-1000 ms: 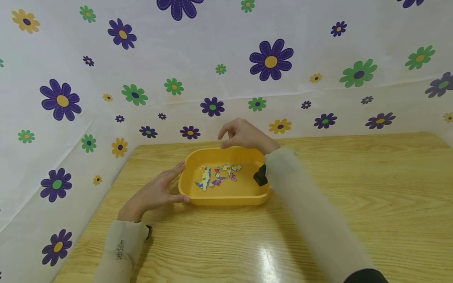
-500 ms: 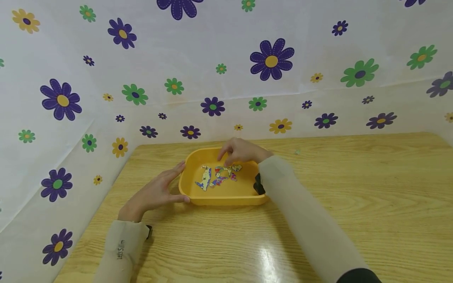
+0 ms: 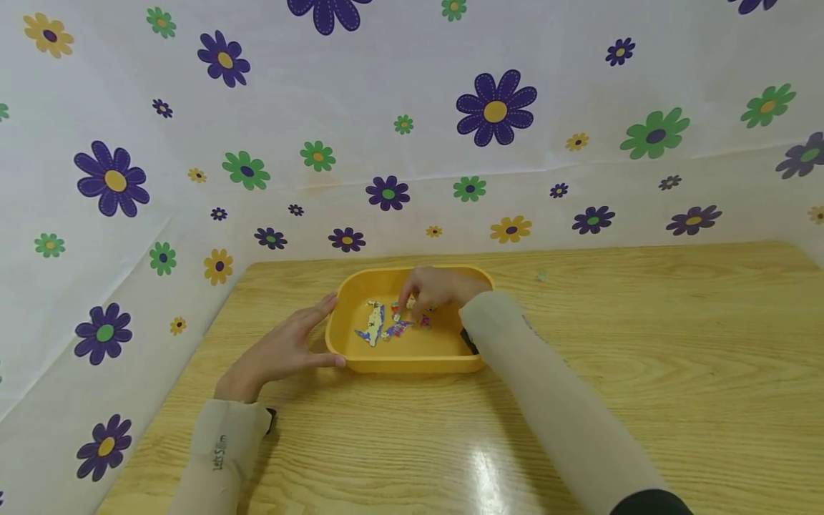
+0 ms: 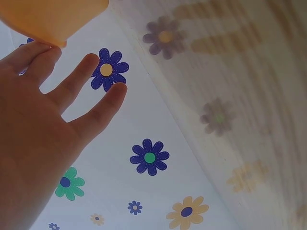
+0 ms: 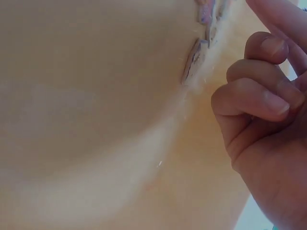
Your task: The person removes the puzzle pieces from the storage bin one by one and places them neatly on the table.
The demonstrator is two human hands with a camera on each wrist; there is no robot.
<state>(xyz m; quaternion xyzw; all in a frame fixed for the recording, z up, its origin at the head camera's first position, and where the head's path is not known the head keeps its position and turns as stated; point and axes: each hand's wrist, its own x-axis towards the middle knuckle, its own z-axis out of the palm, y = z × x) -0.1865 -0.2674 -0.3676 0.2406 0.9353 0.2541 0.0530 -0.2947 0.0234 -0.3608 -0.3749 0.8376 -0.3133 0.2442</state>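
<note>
A yellow plastic tray [image 3: 412, 365] sits on the table with several small printed cut-out pieces [image 3: 395, 330] in it. The longest piece [image 3: 371, 325], cream and blue, lies toward the tray's left end. My left hand [image 3: 286, 347] spans the tray's left end, thumb at the front corner and straight fingers at the side; the left wrist view shows fingertips at the tray wall [image 4: 62, 19]. My right hand [image 3: 438, 286] reaches inside, index finger and thumb down among the pieces. Its other fingers are curled beside a piece [image 5: 194, 62]. I cannot tell whether it pinches one.
The wooden table [image 3: 644, 343] extends to the right and toward the front. A flower-printed white sheet [image 3: 290, 93] stands behind and along the left side. A tiny pale green scrap [image 3: 541, 277] lies on the table right of the tray.
My right hand has come down from above the tray's back rim into the tray, its fingertips now among the pieces. The left hand and the tray stay in place.
</note>
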